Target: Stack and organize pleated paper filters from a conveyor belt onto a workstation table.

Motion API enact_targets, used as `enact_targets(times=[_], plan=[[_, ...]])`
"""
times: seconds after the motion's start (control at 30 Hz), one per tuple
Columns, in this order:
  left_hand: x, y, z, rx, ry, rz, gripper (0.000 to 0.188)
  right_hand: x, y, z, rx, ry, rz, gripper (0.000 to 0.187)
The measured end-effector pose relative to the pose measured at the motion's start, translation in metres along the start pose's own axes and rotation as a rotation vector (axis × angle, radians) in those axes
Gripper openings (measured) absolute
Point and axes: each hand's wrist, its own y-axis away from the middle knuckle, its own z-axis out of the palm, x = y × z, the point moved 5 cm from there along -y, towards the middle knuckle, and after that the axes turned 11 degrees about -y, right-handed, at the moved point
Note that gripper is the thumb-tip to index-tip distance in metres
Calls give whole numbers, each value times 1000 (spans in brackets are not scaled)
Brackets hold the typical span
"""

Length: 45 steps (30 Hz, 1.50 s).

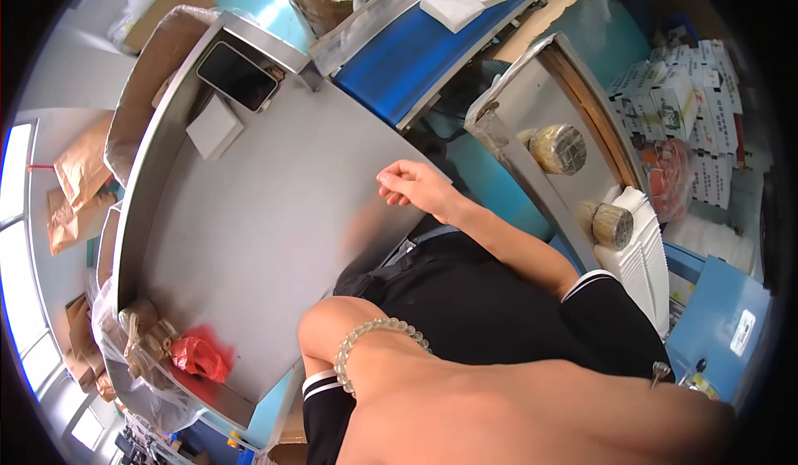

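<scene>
My right hand (pixel 411 186) hovers over the grey metal worktable (pixel 274 224) near its right edge. Its fingers curl in toward the thumb, and nothing shows between them. Folded sharply at the elbow, my left arm carries a pale beaded bracelet (pixel 384 325). Very close to the camera, my left hand (pixel 532 407) fills the bottom of the view; how its fingers are set cannot be made out. At the table's far left corner lie a dark-screened phone (pixel 238 76) and a white folded stack (pixel 214 127).
A blue conveyor belt (pixel 399 58) carries white folded packs (pixel 464 0). Red plastic (pixel 202 357) lies at the table's near left corner. On the right stand a metal-edged stand with wrapped rolls (pixel 559 149), stacked white trays (pixel 638 270), printed cartons (pixel 677 99) and a blue cabinet (pixel 719 324).
</scene>
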Motion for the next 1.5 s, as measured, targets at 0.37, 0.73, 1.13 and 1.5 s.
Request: enact_targets(times=[0.37, 0.73, 1.13, 1.5], plan=[[-105, -39, 57, -235, 309, -265, 13, -27, 74, -61, 40, 158, -369, 21], [-360, 14, 105, -520, -820, -542, 42, -112, 316, -365, 959, 788, -747, 16], [-329, 38, 59, -572, -1667, -177, 45, -39, 280, -410, 438, 1445, -357, 34], [-390, 10, 16, -197, -1571, -711, 72, -29, 383, -404, 777, 1265, -895, 28]])
